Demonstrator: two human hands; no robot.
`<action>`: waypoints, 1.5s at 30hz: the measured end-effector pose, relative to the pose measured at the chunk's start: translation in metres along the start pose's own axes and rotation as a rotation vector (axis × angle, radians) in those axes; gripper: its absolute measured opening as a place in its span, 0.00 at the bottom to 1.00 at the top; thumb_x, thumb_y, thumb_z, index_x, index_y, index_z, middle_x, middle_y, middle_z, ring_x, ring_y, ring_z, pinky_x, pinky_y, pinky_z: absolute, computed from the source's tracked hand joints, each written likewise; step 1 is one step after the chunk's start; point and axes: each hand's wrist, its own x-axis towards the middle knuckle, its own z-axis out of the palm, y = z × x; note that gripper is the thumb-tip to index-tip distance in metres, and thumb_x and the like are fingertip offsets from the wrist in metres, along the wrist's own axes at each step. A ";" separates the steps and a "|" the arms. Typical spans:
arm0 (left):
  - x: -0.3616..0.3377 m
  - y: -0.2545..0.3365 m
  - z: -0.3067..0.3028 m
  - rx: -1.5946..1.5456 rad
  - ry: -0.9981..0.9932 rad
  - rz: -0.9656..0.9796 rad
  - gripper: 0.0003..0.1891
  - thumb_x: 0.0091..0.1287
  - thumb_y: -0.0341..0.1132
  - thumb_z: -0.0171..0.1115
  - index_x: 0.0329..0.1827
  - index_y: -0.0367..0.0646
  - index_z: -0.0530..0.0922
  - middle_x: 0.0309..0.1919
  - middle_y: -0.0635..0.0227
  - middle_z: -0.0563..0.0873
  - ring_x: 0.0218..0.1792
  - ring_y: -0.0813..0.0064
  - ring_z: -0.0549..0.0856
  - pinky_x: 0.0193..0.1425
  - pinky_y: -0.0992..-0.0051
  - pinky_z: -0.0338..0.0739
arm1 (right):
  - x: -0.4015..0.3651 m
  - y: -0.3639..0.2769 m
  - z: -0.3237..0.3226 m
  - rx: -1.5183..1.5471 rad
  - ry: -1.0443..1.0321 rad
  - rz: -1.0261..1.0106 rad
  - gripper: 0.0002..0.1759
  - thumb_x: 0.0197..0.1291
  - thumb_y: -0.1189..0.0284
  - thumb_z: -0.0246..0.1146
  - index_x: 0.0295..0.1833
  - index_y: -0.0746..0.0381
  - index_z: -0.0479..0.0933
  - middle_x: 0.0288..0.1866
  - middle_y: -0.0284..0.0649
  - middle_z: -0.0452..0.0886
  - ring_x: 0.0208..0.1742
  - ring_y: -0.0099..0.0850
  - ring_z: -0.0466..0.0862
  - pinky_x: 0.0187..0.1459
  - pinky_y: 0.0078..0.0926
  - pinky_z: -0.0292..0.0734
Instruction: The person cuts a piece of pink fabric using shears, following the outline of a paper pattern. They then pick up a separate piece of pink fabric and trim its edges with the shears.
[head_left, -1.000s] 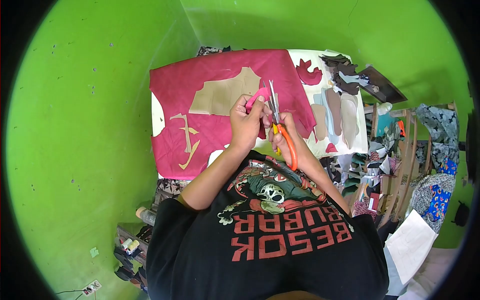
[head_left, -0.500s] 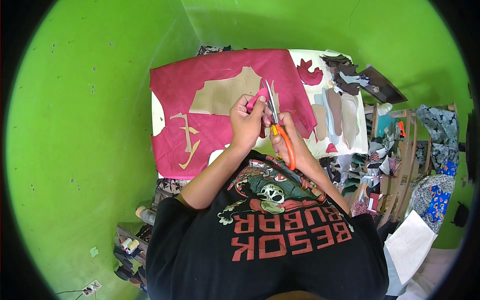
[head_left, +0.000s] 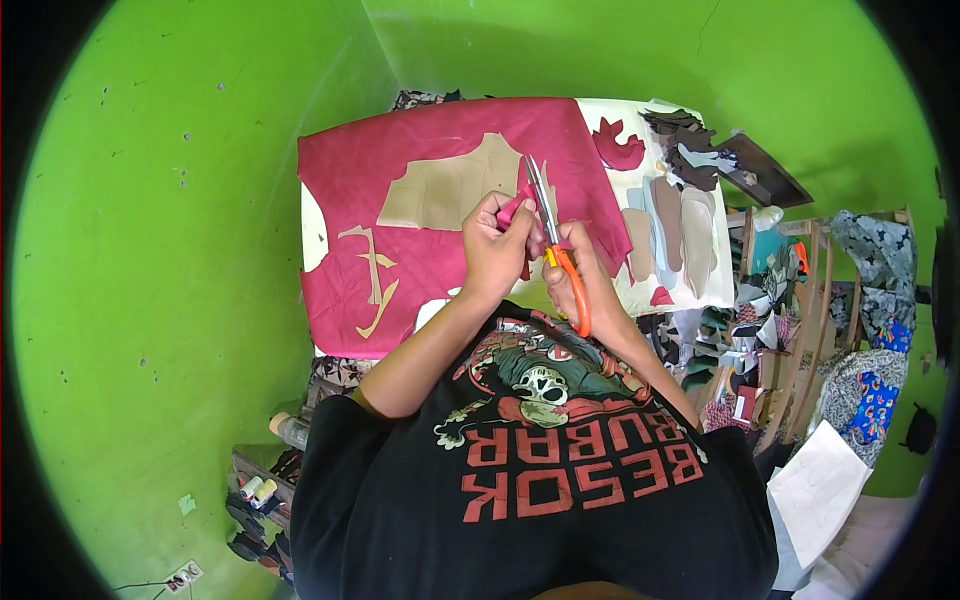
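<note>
My right hand (head_left: 580, 275) grips a pair of scissors (head_left: 567, 268) by the orange and yellow handles, the blades pointing up and away from me. My left hand (head_left: 498, 243) pinches a small pink-red piece of material (head_left: 510, 208) right beside the blades. Both hands are over the table, above a large red sheet (head_left: 345, 200). On that sheet, beyond my left hand, lies a tan sheet (head_left: 440, 188) with lines on it. Thin tan offcuts (head_left: 376, 262) rest on the red sheet to the left.
Cut pieces in tan, brown and grey-blue (head_left: 668, 225) lie along the table's right side, with a dark pile (head_left: 685, 140) behind them. A wooden rack (head_left: 800, 340) full of scraps stands to the right. A green wall (head_left: 180, 250) borders the left and back.
The scissor blades look closer together than before. The piece in my left hand has turned a little and shows less of its surface. Both hands stay nearly in place.
</note>
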 end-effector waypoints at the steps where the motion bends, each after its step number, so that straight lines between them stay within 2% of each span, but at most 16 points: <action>1: -0.002 -0.001 0.000 -0.011 -0.015 -0.014 0.10 0.77 0.29 0.62 0.34 0.39 0.74 0.20 0.67 0.82 0.17 0.82 0.77 0.21 0.78 0.71 | 0.001 -0.002 0.000 0.001 0.000 -0.001 0.38 0.69 0.45 0.66 0.59 0.66 0.60 0.35 0.40 0.76 0.34 0.27 0.76 0.40 0.29 0.76; 3: -0.004 -0.004 0.001 -0.022 -0.031 -0.027 0.10 0.77 0.29 0.62 0.34 0.39 0.74 0.20 0.68 0.81 0.16 0.82 0.77 0.21 0.79 0.70 | 0.003 -0.005 0.000 0.063 0.023 -0.164 0.38 0.67 0.45 0.67 0.60 0.66 0.60 0.37 0.40 0.79 0.36 0.26 0.80 0.43 0.28 0.78; 9: -0.007 0.000 0.003 0.037 -0.039 -0.062 0.10 0.76 0.29 0.63 0.34 0.40 0.74 0.20 0.70 0.81 0.16 0.83 0.76 0.19 0.79 0.69 | 0.003 -0.009 0.000 0.131 0.060 -0.089 0.39 0.67 0.45 0.67 0.60 0.67 0.60 0.41 0.41 0.80 0.42 0.26 0.81 0.47 0.28 0.79; 14: -0.005 -0.003 0.003 0.027 0.047 0.006 0.10 0.75 0.29 0.64 0.33 0.41 0.74 0.19 0.72 0.79 0.16 0.84 0.76 0.20 0.79 0.70 | -0.004 0.000 -0.001 0.055 0.061 -0.114 0.37 0.70 0.48 0.65 0.61 0.67 0.58 0.39 0.41 0.76 0.42 0.27 0.79 0.49 0.29 0.78; 19: -0.004 -0.002 0.002 0.010 0.039 0.015 0.10 0.74 0.29 0.65 0.32 0.42 0.74 0.19 0.72 0.79 0.16 0.85 0.76 0.20 0.80 0.70 | -0.005 0.002 -0.002 0.042 0.009 -0.074 0.35 0.71 0.50 0.66 0.62 0.66 0.58 0.38 0.41 0.75 0.40 0.30 0.77 0.49 0.31 0.78; 21: -0.004 -0.003 0.002 0.022 0.039 0.019 0.10 0.74 0.28 0.65 0.32 0.42 0.74 0.19 0.73 0.79 0.16 0.85 0.76 0.20 0.80 0.70 | -0.004 0.004 0.001 -0.063 0.060 -0.150 0.47 0.64 0.31 0.59 0.63 0.63 0.58 0.33 0.34 0.69 0.33 0.23 0.69 0.35 0.23 0.68; 24: -0.004 -0.004 0.003 0.040 0.039 0.019 0.10 0.74 0.28 0.65 0.32 0.42 0.74 0.19 0.73 0.79 0.16 0.85 0.76 0.20 0.80 0.70 | -0.005 -0.001 0.000 -0.029 0.056 -0.129 0.48 0.62 0.30 0.61 0.62 0.63 0.59 0.33 0.33 0.69 0.34 0.23 0.69 0.37 0.24 0.69; 25: -0.004 -0.004 0.003 0.042 0.045 0.020 0.10 0.74 0.28 0.65 0.32 0.42 0.74 0.19 0.73 0.79 0.16 0.85 0.76 0.20 0.80 0.70 | -0.005 0.000 -0.001 -0.028 0.056 -0.130 0.48 0.62 0.30 0.61 0.62 0.63 0.59 0.33 0.33 0.69 0.34 0.23 0.69 0.37 0.24 0.69; 27: -0.004 -0.002 0.002 0.045 0.052 0.023 0.11 0.74 0.28 0.65 0.32 0.42 0.74 0.18 0.73 0.79 0.16 0.85 0.76 0.19 0.80 0.70 | -0.004 0.005 -0.003 -0.066 0.024 -0.111 0.41 0.65 0.46 0.70 0.63 0.65 0.58 0.32 0.37 0.72 0.33 0.29 0.74 0.39 0.32 0.74; 30: -0.004 0.003 0.003 0.024 0.067 0.010 0.09 0.74 0.27 0.62 0.33 0.42 0.74 0.17 0.72 0.77 0.17 0.83 0.74 0.22 0.78 0.69 | -0.007 0.000 -0.001 -0.057 0.060 -0.171 0.44 0.63 0.42 0.70 0.64 0.65 0.58 0.30 0.36 0.70 0.31 0.28 0.73 0.38 0.32 0.73; 33: -0.002 0.007 0.001 -0.003 0.098 -0.031 0.11 0.74 0.26 0.63 0.32 0.41 0.72 0.17 0.71 0.77 0.14 0.82 0.74 0.17 0.77 0.69 | -0.007 -0.003 -0.002 -0.087 0.032 -0.117 0.47 0.61 0.40 0.71 0.64 0.66 0.58 0.29 0.36 0.69 0.32 0.28 0.72 0.38 0.32 0.72; 45: -0.004 0.001 -0.001 0.074 0.068 0.024 0.11 0.74 0.27 0.63 0.31 0.41 0.72 0.17 0.70 0.78 0.14 0.83 0.75 0.18 0.78 0.69 | -0.005 -0.001 -0.003 -0.063 -0.014 -0.167 0.48 0.62 0.37 0.67 0.65 0.65 0.55 0.33 0.37 0.68 0.34 0.28 0.71 0.38 0.32 0.72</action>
